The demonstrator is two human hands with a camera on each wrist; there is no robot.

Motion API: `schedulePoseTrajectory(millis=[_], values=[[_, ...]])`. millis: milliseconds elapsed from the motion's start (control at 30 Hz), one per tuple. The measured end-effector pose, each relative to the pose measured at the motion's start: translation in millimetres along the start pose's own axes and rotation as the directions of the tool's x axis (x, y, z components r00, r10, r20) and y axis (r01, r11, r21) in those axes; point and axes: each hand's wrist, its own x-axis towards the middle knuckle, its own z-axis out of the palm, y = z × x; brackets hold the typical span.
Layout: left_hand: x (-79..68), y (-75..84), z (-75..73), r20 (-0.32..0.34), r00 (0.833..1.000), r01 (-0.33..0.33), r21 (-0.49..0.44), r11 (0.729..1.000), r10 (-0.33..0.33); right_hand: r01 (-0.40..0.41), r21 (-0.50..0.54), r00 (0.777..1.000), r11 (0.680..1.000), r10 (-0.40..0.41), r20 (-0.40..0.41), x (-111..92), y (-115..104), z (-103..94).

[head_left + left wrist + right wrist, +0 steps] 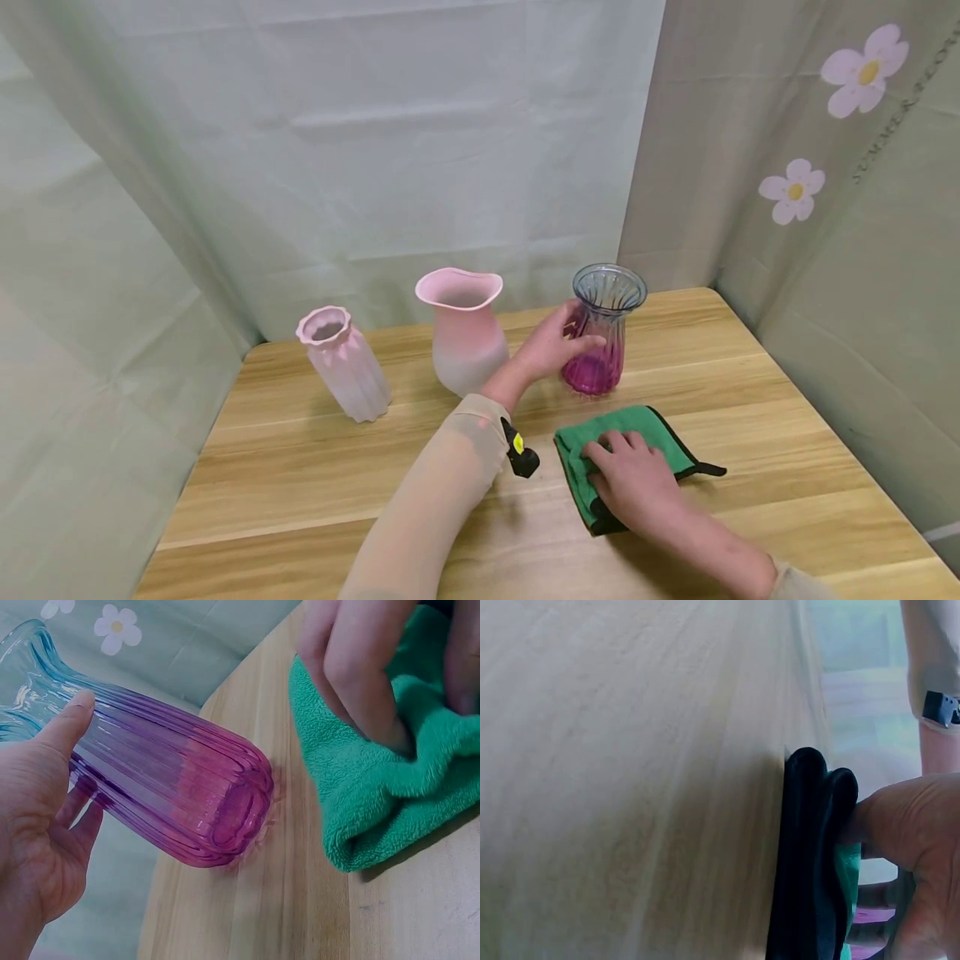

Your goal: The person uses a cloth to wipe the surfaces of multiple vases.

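My left hand (546, 346) holds a ribbed glass vase (609, 354), blue at its flared rim and fading to magenta at the base, which stands upright at the table's back right. Thumb and fingers lie on opposite sides of the glass in the left wrist view. Nearer the front, my right hand (641, 483) grips a folded green cloth (647, 423) with black edging, its fingers curled into the fabric. The right wrist view has the thumb against the cloth's folded black edge (810, 847). Part of the cloth is hidden under that hand.
A pink-and-white vase (468, 350) with a wavy rim stands left of the glass one, behind my left forearm. Further left is a smaller pleated pale pink vase (351, 375). Pale fabric curtains (450, 150) enclose the wooden table (300, 483).
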Motion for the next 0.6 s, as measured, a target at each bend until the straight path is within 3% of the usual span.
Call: schedulePoseTrajectory(millis=[600], values=[[-1.3, 0.2, 0.7, -0.004, 1.0, 0.003, 0.017, 1.0, -0.003, 0.023, 0.007, 0.999, 1.0, -0.022, -0.037, -8.5, 1.3, 9.5]])
